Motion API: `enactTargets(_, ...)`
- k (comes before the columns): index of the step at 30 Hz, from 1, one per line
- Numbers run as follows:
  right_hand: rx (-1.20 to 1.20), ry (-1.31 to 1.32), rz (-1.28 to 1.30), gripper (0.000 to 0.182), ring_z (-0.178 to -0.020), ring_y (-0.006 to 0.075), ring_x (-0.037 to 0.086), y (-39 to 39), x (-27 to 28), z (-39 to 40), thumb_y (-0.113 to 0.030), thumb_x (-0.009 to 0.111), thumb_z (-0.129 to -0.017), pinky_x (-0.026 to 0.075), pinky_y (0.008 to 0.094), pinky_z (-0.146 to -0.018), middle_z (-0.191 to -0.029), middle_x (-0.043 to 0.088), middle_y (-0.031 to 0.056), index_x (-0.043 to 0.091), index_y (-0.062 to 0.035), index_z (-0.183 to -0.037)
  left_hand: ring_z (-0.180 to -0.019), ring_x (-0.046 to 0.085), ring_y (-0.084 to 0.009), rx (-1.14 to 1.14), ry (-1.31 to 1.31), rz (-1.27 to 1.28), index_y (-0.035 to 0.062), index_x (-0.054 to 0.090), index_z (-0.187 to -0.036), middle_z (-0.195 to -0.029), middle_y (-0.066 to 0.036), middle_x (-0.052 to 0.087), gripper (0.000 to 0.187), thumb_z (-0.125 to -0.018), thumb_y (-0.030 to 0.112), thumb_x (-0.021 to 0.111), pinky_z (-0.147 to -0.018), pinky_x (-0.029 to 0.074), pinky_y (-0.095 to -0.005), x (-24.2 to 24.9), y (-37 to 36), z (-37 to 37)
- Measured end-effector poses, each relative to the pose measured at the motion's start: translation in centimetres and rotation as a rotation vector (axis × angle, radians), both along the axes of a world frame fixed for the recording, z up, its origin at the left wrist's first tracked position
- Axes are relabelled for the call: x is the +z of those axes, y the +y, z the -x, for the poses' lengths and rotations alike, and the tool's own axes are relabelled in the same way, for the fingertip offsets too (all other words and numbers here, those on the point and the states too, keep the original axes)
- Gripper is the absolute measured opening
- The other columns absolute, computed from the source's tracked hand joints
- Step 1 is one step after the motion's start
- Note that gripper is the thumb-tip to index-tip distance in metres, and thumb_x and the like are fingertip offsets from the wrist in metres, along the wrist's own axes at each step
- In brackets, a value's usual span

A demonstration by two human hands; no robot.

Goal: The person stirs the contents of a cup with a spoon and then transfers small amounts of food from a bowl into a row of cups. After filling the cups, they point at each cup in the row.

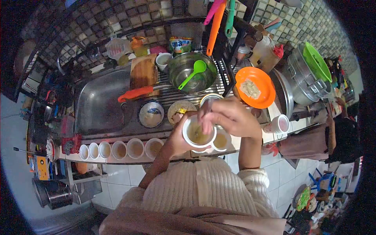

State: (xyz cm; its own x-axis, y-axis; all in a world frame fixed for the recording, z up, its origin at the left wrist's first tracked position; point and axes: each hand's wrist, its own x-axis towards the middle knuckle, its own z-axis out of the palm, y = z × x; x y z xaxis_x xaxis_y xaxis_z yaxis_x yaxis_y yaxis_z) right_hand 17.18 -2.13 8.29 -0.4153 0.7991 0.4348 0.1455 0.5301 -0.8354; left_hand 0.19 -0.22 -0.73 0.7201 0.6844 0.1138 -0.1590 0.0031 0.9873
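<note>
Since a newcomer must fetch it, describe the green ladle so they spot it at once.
Right of the steel sink sits a metal pan with an orange handle. The green ladle lies inside it, unlike the pink, orange and teal utensils, which hang nearby.

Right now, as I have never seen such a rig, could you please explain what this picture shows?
There is no machine here: these are a person's own bare hands. The single picture comes from a camera worn on the head, looking forward and down over the chest at a kitchen counter. The left hand holds a white cup with something yellowish inside. The right hand is over the cup's mouth, fingers bunched; whether they pinch anything is hidden. Six more cups line the counter's front edge on the left, near the sink. Beyond the hands, a green spoon rests in a steel pan, and an orange plate holds some pale food.
</note>
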Motion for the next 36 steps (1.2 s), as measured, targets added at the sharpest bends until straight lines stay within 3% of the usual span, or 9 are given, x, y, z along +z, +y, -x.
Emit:
enactTargets(5,-0.017,-0.114,0.173,0.017,-0.063,0.0207,0.058,-0.3,0.8,-1.1,-0.012,0.046,-0.084,0.045,0.0286,-0.059,-0.064,0.057,0.0075,0.053,0.0013,-0.076,-0.100,0.047,-0.0171,-0.034,-0.017,-0.045,0.0058,0.035,-0.111,-0.107,-0.007,0.048,0.077,-0.049,0.007,0.081,-0.089,0.036,-0.0320,-0.6,0.2,0.0)
enactTargets(12,0.134,-0.103,0.080,0.017,-0.064,0.0214,0.058,-0.4,0.5,-1.5,-0.011,0.046,-0.084,0.044,0.0289,-0.060,-0.065,0.057,0.0069,0.050,0.0008,-0.073,-0.101,0.047,-0.0159,-0.030,-0.046,0.088,0.0054,0.037,-0.111,-0.106,-0.007,0.048,0.075,-0.051,0.008,0.080,-0.089,0.035,-0.0315,-1.0,0.5,0.1)
enactTargets(15,0.037,-0.085,0.050,0.018,-0.063,0.0211,0.057,0.0,0.3,-0.8,-0.011,0.045,-0.085,0.044,0.0289,-0.059,-0.064,0.056,0.0077,0.050,0.0008,-0.072,-0.102,0.046,-0.0164,0.006,-0.045,-0.097,0.0053,0.036,-0.112,-0.108,-0.008,0.047,0.075,-0.051,0.008,0.080,-0.089,0.036,-0.0320,-1.1,0.3,-0.3)
enactTargets(18,0.116,-0.113,-0.052,0.018,-0.060,0.0191,0.058,-0.3,0.0,-1.1,-0.012,0.045,-0.085,0.044,0.0280,-0.057,-0.066,0.057,0.0074,0.050,0.0008,-0.074,-0.102,0.046,-0.0164,-0.013,-0.065,0.000,0.0051,0.036,-0.113,-0.108,-0.007,0.047,0.076,-0.051,0.009,0.080,-0.089,0.036,-0.0312,-1.6,0.5,0.1)
enactTargets(20,0.136,-0.042,0.217,0.017,-0.061,0.0194,0.058,-0.5,0.4,-1.2,-0.013,0.046,-0.085,0.044,0.0282,-0.057,-0.068,0.057,0.0075,0.050,0.0011,-0.076,-0.103,0.045,-0.0165,-0.038,-0.038,-0.052,0.0050,0.036,-0.113,-0.108,-0.008,0.047,0.077,-0.051,0.010,0.081,-0.089,0.036,-0.0310,-1.8,0.6,0.3)
enactTargets(24,0.029,-0.033,0.016,0.019,-0.059,0.0177,0.057,0.2,-0.5,-0.5,-0.014,0.045,-0.086,0.044,0.0271,-0.056,-0.067,0.056,0.0072,0.051,0.0014,-0.078,-0.102,0.046,-0.0171,0.002,-0.061,-0.043,0.0047,0.036,-0.113,-0.110,-0.008,0.045,0.078,-0.049,0.010,0.081,-0.089,0.035,-0.0315,-0.8,0.2,-0.1)
enactTargets(26,0.094,-0.066,0.039,0.019,-0.060,0.0175,0.057,-0.4,0.0,-0.6,-0.015,0.045,-0.085,0.044,0.0277,-0.056,-0.065,0.056,0.0066,0.051,0.0011,-0.077,-0.101,0.046,-0.0174,0.105,0.017,-0.251,0.0045,0.036,-0.112,-0.107,-0.008,0.046,0.077,-0.050,0.010,0.081,-0.088,0.036,-0.0314,-0.2,0.3,0.4)
enactTargets(30,0.082,-0.165,0.019,0.022,-0.060,0.0160,0.057,-0.2,0.5,-1.1,-0.017,0.044,-0.086,0.044,0.0257,-0.057,-0.065,0.056,0.0063,0.050,0.0017,-0.076,-0.100,0.046,-0.0171,-0.091,-0.210,0.007,0.0041,0.035,-0.113,-0.104,-0.008,0.046,0.078,-0.049,0.008,0.080,-0.087,0.036,-0.0317,0.0,-0.1,-0.6)
enactTargets(36,-0.051,-0.211,-0.061,0.016,-0.065,0.0286,0.055,-1.0,-0.3,0.4,-0.016,0.045,-0.085,0.042,0.0349,-0.057,-0.070,0.053,0.0123,0.049,-0.0019,-0.078,-0.100,0.046,-0.0160,0.036,-0.039,-0.129,0.0049,0.033,-0.113,-0.106,-0.007,0.046,0.072,-0.056,0.005,0.077,-0.086,0.037,-0.0305,-1.3,0.3,-0.1)
